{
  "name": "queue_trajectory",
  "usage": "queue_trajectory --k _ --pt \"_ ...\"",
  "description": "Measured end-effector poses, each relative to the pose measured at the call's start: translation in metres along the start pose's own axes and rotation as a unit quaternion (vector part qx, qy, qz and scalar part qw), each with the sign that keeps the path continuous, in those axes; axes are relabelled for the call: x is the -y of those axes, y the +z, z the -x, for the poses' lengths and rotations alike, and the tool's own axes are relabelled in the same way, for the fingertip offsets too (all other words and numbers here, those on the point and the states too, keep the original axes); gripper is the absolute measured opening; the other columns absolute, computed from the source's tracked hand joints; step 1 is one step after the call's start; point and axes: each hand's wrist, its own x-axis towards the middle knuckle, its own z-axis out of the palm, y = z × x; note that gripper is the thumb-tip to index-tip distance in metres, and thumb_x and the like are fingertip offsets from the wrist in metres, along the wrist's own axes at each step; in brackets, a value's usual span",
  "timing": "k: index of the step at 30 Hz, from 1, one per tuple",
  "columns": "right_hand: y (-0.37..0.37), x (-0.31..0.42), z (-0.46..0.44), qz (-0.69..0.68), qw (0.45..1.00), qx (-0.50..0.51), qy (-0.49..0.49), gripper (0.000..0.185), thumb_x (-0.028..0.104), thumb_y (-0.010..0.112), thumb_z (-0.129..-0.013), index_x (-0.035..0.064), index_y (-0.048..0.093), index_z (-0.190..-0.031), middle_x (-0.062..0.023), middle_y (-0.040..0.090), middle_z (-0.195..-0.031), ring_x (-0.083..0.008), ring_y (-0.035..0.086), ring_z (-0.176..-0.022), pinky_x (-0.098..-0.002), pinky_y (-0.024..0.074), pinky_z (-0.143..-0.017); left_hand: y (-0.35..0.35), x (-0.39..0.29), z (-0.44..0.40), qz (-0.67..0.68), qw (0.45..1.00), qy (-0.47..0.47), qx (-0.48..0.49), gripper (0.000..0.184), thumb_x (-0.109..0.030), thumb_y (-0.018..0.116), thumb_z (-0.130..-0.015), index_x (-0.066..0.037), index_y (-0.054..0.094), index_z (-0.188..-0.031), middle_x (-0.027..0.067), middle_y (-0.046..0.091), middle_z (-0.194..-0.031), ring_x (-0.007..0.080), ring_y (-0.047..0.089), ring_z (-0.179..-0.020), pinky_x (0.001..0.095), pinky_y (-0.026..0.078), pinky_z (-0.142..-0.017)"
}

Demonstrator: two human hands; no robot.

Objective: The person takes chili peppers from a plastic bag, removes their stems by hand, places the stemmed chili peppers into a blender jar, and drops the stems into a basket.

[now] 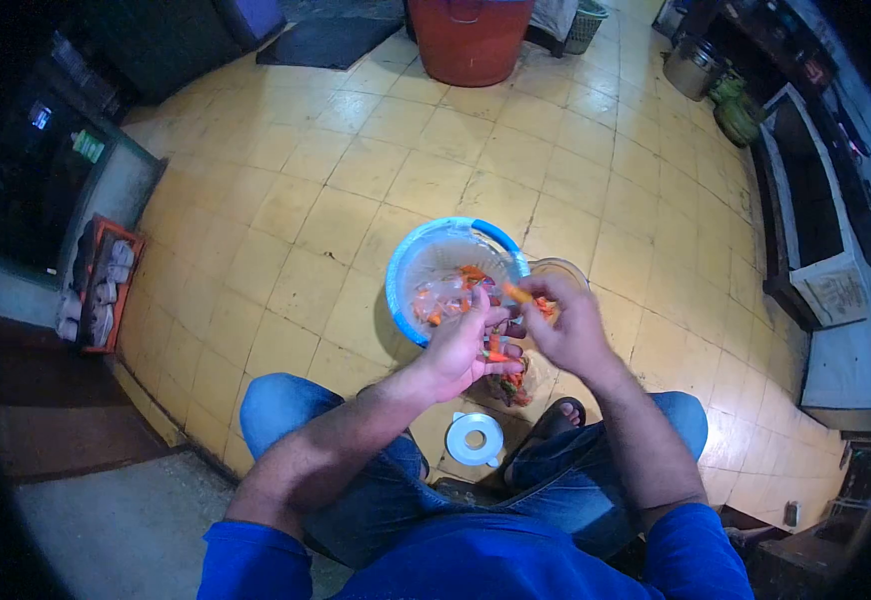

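Note:
My left hand (456,350) is turned palm up over the near edge of a blue-rimmed basin (401,258), its fingers curled round a small orange-red chili pepper (497,356). To its right, my right hand (568,325) pinches an orange chili pepper (518,293) between thumb and fingertips. Inside the basin lie more orange-red chilies (436,300), partly wrapped in clear plastic or in water; I cannot tell which. Partly behind my right hand is a round dish (571,268) with red pieces. Below my hands sits a clear bag of red and green chilies (514,388).
A white ring-shaped lid (475,439) lies on the tiled floor between my feet. Ahead stands a large red tub (468,40) beside a dark mat (329,43). Shoes fill a rack (111,285) at left. A green gas cylinder (738,115) and metal pot (694,67) stand at right.

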Motion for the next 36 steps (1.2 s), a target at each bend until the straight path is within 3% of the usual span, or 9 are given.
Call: queue_trajectory --k 3,8,10,13,15,18,26,30,36 --pt "-0.019 -0.016 -0.011 0.179 0.978 -0.079 -0.071 0.032 0.01 0.07 -0.077 0.0001 0.065 -0.108 -0.0176 0.067 -0.105 -0.0317 0.065 -0.097 -0.0396 0.0506 -0.086 0.002 -0.001 0.004 -0.001 1.0 0.018 -0.012 0.082 -0.066 0.028 -0.096 0.004 0.039 -0.138 0.013 0.052 -0.115 0.0202 0.059 -0.091 0.0402 0.056 -0.082" --pt "-0.015 0.002 -0.002 0.066 0.99 -0.006 -0.125 0.033 0.01 0.073 -0.077 0.0006 0.066 -0.107 -0.0162 0.067 -0.097 -0.0277 0.066 -0.091 -0.0375 0.0515 -0.08 0.012 -0.004 0.007 -0.039 0.999 0.03 -0.013 0.079 -0.066 0.026 -0.096 -0.001 0.042 -0.137 0.0103 0.053 -0.114 0.0203 0.06 -0.092 0.0409 0.056 -0.083" --pt "-0.003 0.01 0.004 -0.038 0.99 0.134 -0.007 0.023 0.01 0.071 -0.08 0.0014 0.067 -0.101 -0.0138 0.068 -0.087 -0.0236 0.066 -0.079 -0.0353 0.0525 -0.073 0.015 -0.004 0.008 -0.058 0.997 0.044 -0.02 0.078 -0.067 0.025 -0.095 -0.004 0.043 -0.137 0.0084 0.054 -0.112 0.0203 0.062 -0.093 0.0412 0.056 -0.084" --pt "0.003 0.0 0.004 -0.048 0.995 0.083 -0.013 0.013 0.012 0.068 -0.086 0.0011 0.066 -0.093 -0.0082 0.067 -0.079 -0.0154 0.064 -0.071 -0.0309 0.0513 -0.067 0.008 0.001 0.006 -0.014 0.999 0.04 0.017 0.065 -0.059 0.035 -0.099 -0.005 0.043 -0.135 0.0079 0.055 -0.114 0.0189 0.061 -0.097 0.0386 0.056 -0.083" --pt "0.002 -0.007 0.002 -0.055 0.996 0.061 0.031 0.013 0.013 0.067 -0.089 0.0003 0.065 -0.091 -0.0062 0.067 -0.08 -0.0131 0.062 -0.071 -0.0298 0.0507 -0.067 0.007 0.001 0.006 -0.109 0.991 0.077 0.008 0.039 -0.035 0.053 -0.1 -0.004 0.052 -0.123 0.0089 0.056 -0.116 0.0149 0.062 -0.096 0.0315 0.055 -0.079" --pt "0.0 -0.016 -0.002 -0.159 0.985 -0.033 0.055 0.014 0.014 0.063 -0.092 -0.0004 0.062 -0.091 -0.0025 0.064 -0.078 -0.0095 0.059 -0.072 -0.0272 0.0492 -0.067 0.004 0.003 0.002 -0.214 0.961 0.175 -0.01 0.027 -0.015 0.063 -0.094 -0.003 0.056 -0.118 0.0051 0.062 -0.104 0.0109 0.063 -0.086 0.0273 0.055 -0.077" --pt "-0.004 -0.016 -0.002 -0.45 0.871 0.081 0.182 0.015 0.019 0.064 -0.093 0.0052 0.061 -0.093 -0.0027 0.062 -0.081 -0.0098 0.055 -0.068 -0.0232 0.0454 -0.063 0.0 -0.001 0.0 -0.334 0.901 0.272 -0.057 0.017 -0.008 0.065 -0.091 0.002 0.062 -0.104 0.0042 0.065 -0.091 0.0074 0.062 -0.077 0.0234 0.053 -0.07" --pt "-0.003 -0.02 -0.013 -0.465 0.87 0.009 0.163 0.011 0.014 0.06 -0.095 0.0032 0.062 -0.096 -0.0031 0.063 -0.083 -0.009 0.057 -0.073 -0.0249 0.0463 -0.066 -0.002 -0.001 -0.002 -0.331 0.905 0.252 -0.091 0.016 -0.009 0.066 -0.09 0.001 0.064 -0.103 0.003 0.066 -0.088 0.0065 0.061 -0.074 0.0228 0.052 -0.069" --pt "0.006 -0.02 -0.02 -0.217 0.975 -0.05 0.014 0.029 0.009 0.059 -0.092 -0.002 0.061 -0.119 -0.0095 0.069 -0.098 -0.0163 0.064 -0.087 -0.0277 0.0508 -0.077 0.0 0.005 -0.006 -0.328 0.91 0.236 -0.096 0.018 -0.009 0.067 -0.09 0.002 0.063 -0.103 0.0031 0.066 -0.087 0.0071 0.062 -0.076 0.0226 0.053 -0.071"
